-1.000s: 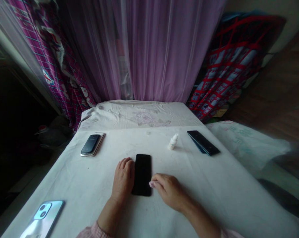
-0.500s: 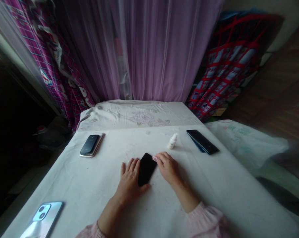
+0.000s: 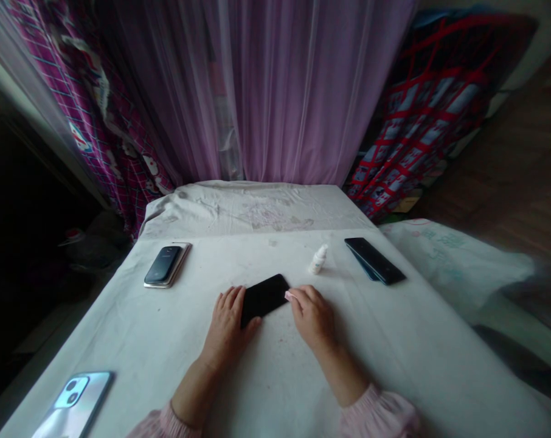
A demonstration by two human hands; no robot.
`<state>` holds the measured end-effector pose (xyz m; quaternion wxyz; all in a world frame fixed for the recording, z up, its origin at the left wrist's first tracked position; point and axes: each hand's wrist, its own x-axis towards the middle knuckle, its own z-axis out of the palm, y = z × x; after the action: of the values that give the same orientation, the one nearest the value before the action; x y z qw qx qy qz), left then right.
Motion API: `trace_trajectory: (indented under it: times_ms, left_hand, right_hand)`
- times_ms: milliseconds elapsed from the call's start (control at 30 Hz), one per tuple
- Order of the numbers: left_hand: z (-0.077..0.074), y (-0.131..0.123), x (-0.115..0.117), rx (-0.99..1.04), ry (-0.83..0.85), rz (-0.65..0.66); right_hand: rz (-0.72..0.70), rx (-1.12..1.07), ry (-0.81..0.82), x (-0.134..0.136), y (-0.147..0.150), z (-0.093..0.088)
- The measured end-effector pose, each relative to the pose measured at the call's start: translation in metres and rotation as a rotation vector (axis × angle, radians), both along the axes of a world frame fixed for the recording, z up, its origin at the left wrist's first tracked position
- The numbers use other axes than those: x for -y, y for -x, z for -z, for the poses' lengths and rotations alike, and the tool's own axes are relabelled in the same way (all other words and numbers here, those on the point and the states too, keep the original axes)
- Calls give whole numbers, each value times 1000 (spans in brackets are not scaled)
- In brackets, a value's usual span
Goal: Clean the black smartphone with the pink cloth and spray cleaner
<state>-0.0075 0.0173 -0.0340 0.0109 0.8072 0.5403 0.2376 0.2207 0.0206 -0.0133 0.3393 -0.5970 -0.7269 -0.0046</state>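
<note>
A black smartphone (image 3: 265, 299) lies dark-faced on the white tablecloth, slanting up to the right. My left hand (image 3: 227, 319) grips its left end, fingers along one edge and thumb on the other. Between the thumb and fingertips of my right hand (image 3: 314, 316) is a small folded pale pink piece (image 3: 289, 295), perhaps cloth or paper, which touches the phone's right end. Just beyond that hand stands a small white bottle (image 3: 318, 260) with a narrow top.
Two stacked phones (image 3: 163, 265) lie at the left, and another dark pair (image 3: 376, 261) at the right. A silvery blue phone (image 3: 77, 404) rests back up at the near left. Purple curtains (image 3: 298, 91) hang behind the table; a white plastic bag (image 3: 453, 261) is at its right.
The black phone has turned clockwise, its far end swinging right. My left hand has shifted left with it. My right hand has moved slightly nearer, still pinching the pink piece.
</note>
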Motion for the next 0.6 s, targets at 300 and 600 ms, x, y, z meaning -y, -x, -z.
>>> trace_trajectory:
  times_ms: [300,600]
  left_hand:
    - [-6,-1,-2,35,38,10]
    - [-11,1,-3,1,100,34]
  right_hand:
    - [-129,22,3,15,35,-11]
    - [17,46,24,4,-3,-9]
